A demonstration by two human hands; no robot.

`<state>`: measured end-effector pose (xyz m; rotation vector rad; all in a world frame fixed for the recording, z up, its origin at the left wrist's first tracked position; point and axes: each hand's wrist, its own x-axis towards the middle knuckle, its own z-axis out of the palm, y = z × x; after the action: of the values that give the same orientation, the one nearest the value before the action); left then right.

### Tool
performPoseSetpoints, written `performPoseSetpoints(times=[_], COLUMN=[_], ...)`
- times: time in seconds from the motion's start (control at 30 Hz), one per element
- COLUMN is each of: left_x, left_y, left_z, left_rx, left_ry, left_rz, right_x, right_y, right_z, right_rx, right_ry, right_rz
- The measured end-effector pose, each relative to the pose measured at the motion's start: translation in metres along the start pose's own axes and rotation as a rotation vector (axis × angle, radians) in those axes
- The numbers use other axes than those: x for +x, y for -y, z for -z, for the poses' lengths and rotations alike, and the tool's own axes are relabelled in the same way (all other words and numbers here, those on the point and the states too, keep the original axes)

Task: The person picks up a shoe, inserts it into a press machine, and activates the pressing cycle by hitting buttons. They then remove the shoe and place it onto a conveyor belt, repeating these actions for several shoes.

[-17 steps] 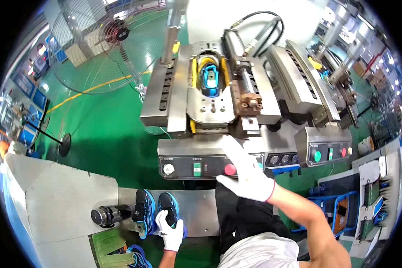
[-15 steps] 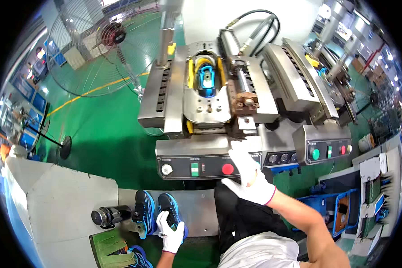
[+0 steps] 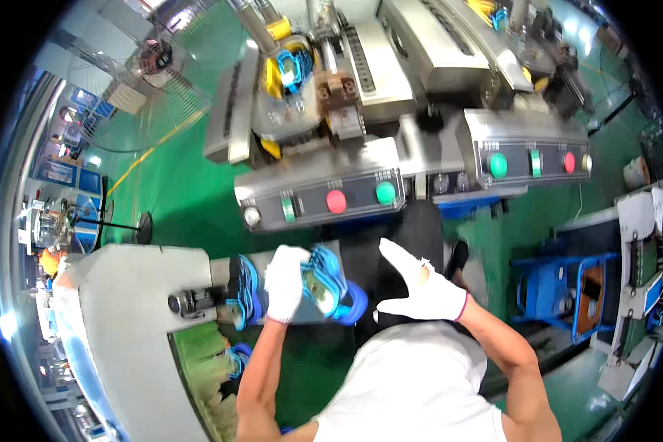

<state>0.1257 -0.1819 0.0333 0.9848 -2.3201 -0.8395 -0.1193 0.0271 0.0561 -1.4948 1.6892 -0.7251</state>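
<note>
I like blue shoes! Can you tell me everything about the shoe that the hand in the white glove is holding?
The blue shoe is a sporty one with a bright blue sole and a pale greenish inside. It is tipped on its side, lifted above the grey steel shelf. The gloved left hand grips it; the right hand is open beside it, not touching.

Far centre: a steel press machine (image 3: pixel 361 81) with a yellow and blue mould (image 3: pixel 291 66); its control panel (image 3: pixel 324 200) carries a red button (image 3: pixel 336 201) and a green button (image 3: pixel 385 193). Right: a second panel (image 3: pixel 530 163). Far left: a standing fan (image 3: pixel 155 70) on the green floor (image 3: pixel 184 184). Near right: a blue cart (image 3: pixel 560 291).
</note>
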Motion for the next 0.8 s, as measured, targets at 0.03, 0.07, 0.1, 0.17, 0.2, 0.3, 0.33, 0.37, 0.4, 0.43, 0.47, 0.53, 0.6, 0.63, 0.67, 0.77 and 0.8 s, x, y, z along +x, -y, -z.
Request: performPoseSetpoints(times=[0.03,0.07,0.1,0.17,0.2,0.3,0.33,0.37,0.4,0.43,0.47,0.53,0.6,0.63,0.67,0.77,0.8], left_x=[0.012,0.022,0.033,0.041,0.047,0.05,0.053,0.049,0.043,0.037,0.034,0.019,0.004,-0.004,-0.006,-0.013,-0.012], left_y=[-0.024,-0.05,-0.068,-0.088,-0.118,-0.18,-0.196,-0.218,-0.24,-0.263,-0.29,-0.332,-0.355,-0.364,-0.364,-0.344,-0.324], left_z=[-0.018,-0.033,-0.047,-0.078,-0.094,-0.144,-0.16,-0.177,-0.19,-0.202,-0.211,-0.208,-0.215,-0.224,-0.229,-0.241,-0.244], left_rx=[-0.137,-0.198,-0.264,-0.483,-0.441,-0.307,-0.246,-0.209,-0.195,-0.189,-0.345,-0.585,-0.74,-0.734,-0.63,-0.57,-0.518], left_ry=[0.026,0.024,0.024,0.137,0.188,0.355,0.382,0.457,0.497,0.523,0.519,0.749,0.787,0.759,0.727,0.795,0.824], left_rz=[0.137,0.078,-0.003,0.094,0.03,-0.102,-0.337,-0.35,-0.498,-0.643,-0.719,-0.643,-0.828,-0.972,-1.07,-1.083,-0.977], right_x=[-0.018,-0.033,-0.043,-0.067,-0.082,-0.12,-0.126,-0.139,-0.153,-0.166,-0.181,-0.204,-0.235,-0.255,-0.27,-0.329,-0.337], right_y=[-0.01,-0.004,0.003,0.006,0.005,-0.004,-0.014,-0.022,-0.022,-0.034,-0.032,-0.019,-0.046,-0.066,-0.054,-0.148,-0.145], right_z=[-0.007,-0.006,-0.004,-0.002,-0.003,-0.012,-0.023,-0.026,-0.024,-0.044,-0.04,-0.024,-0.003,0.003,0.026,0.097,0.144], right_rx=[0.06,0.105,0.141,0.194,0.15,0.063,0.126,0.165,0.175,0.292,0.432,0.923,0.798,0.763,0.706,0.225,0.288], right_ry=[-0.049,-0.06,-0.094,-0.145,-0.23,-0.518,-0.642,-0.759,-0.915,-1.081,-1.136,-1.419,-1.685,-1.86,-1.987,-2.299,-2.221], right_rz=[0.029,0.006,-0.013,-0.027,-0.092,-0.249,-0.241,-0.236,-0.176,-0.166,-0.247,-0.096,-0.036,0.026,-0.183,-0.109,-0.193])
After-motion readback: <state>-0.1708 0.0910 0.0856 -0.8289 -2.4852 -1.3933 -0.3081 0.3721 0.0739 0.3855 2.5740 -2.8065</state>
